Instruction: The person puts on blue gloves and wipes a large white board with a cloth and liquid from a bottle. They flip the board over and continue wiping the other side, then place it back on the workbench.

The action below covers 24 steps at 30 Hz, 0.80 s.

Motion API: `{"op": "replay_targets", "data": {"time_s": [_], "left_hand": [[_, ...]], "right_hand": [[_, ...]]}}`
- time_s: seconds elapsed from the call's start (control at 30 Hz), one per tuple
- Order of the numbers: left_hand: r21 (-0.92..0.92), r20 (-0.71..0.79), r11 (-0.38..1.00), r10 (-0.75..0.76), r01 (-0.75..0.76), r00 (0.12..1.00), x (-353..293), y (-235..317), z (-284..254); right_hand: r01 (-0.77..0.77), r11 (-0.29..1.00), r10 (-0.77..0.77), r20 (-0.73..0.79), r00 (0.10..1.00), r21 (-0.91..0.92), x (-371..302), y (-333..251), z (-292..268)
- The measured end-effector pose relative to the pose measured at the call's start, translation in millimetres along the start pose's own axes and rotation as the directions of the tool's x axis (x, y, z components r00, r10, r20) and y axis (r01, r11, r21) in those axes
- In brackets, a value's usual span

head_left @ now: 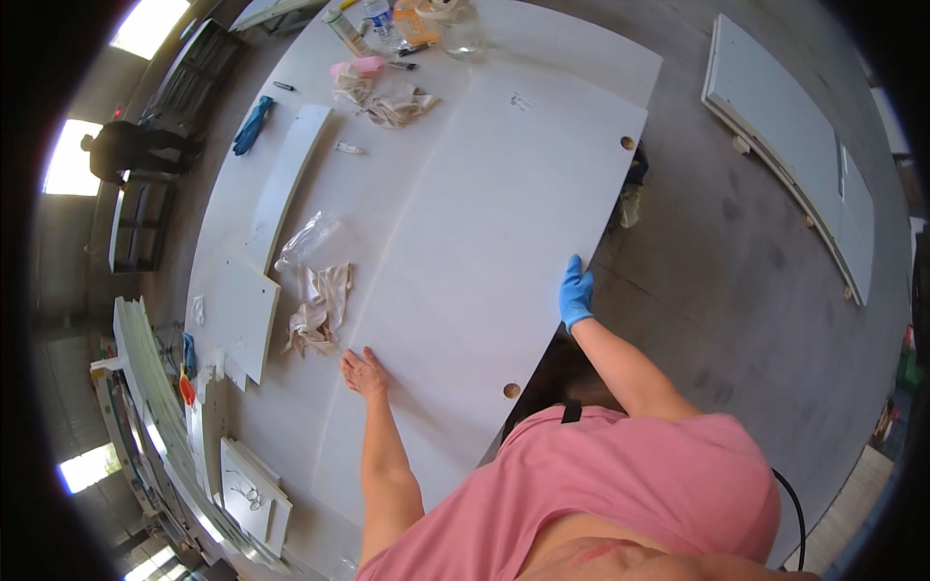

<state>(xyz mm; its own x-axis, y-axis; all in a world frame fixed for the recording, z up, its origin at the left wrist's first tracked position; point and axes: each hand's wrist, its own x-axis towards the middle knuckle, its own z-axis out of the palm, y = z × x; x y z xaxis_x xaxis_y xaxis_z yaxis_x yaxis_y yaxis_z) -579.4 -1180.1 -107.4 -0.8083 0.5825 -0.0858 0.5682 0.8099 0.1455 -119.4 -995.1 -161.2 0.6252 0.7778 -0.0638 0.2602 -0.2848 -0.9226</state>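
A big white flat panel (pixel 494 232) lies on the white worktop (pixel 266 416), on the side where the person stands. Near its right edge there are two round brown spots, maybe holes, the far one (pixel 627 143) and the near one (pixel 511 391), and a small label (pixel 521 102) sits toward the far end. The bare left hand (pixel 364 372) rests on the panel close to its left edge, palm down, fingers loosely spread, and it grasps nothing. The right hand (pixel 577 292), in a blue glove, touches the right edge between the two spots; I cannot tell if its fingers grip under this edge. Just beyond the left hand lie a crumpled beige cloth (pixel 327 302) and a clear plastic bag (pixel 308 240). Farther left is a narrow white board (pixel 291 184), with a loose blue glove (pixel 254 126) near it. At the far end, a second beige cloth (pixel 399 105) lies near a plastic bottle (pixel 383 21). To the right, well apart, another white panel (pixel 775 126) stands above the grey floor (pixel 717 281).
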Motion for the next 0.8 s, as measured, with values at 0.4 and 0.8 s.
{"op": "replay_targets", "data": {"time_s": [0.4,0.8], "left_hand": [[-0.426,-0.245,0.654,0.582,-0.625,0.775,-67.3,358.8,15.4],[-0.115,0.001,0.768,0.634,-0.630,0.773,-71.3,598.5,76.2]], "right_hand": [[-0.216,0.946,0.299,0.400,0.866,-0.240,18.9,53.3,-12.5],[0.065,0.997,-0.054,0.273,0.961,-0.031,376.7,98.3,16.6]]}}
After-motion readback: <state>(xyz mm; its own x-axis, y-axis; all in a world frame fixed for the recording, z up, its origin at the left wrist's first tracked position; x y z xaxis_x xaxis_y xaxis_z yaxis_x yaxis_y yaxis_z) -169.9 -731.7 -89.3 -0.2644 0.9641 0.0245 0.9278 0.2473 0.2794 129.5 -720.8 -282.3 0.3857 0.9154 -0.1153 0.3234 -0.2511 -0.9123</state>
